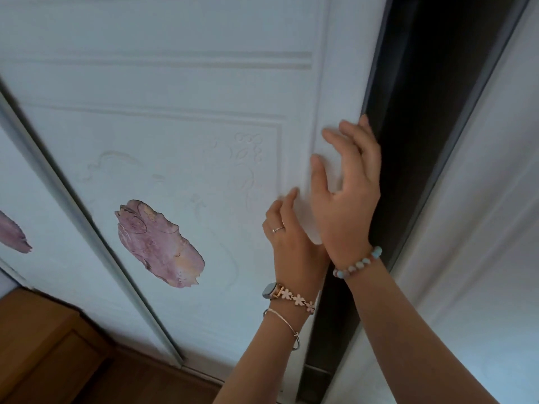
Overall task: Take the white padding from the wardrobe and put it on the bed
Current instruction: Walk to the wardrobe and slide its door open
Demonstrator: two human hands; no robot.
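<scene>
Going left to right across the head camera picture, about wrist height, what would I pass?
Wooden furniture → purple petal decoration on the white wardrobe door → left hand → right hand → dark wardrobe opening → pale panel.

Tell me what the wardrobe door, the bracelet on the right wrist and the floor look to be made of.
Wardrobe door: white panel with a matte embossed skin, raised mouldings and scrollwork; board or plastic underneath, I cannot tell. Bracelet: round polished beads, pale blue and pinkish, stone or glass by the sheen. Floor: brown wood-look boards with a smooth finish, wood or laminate.
</scene>
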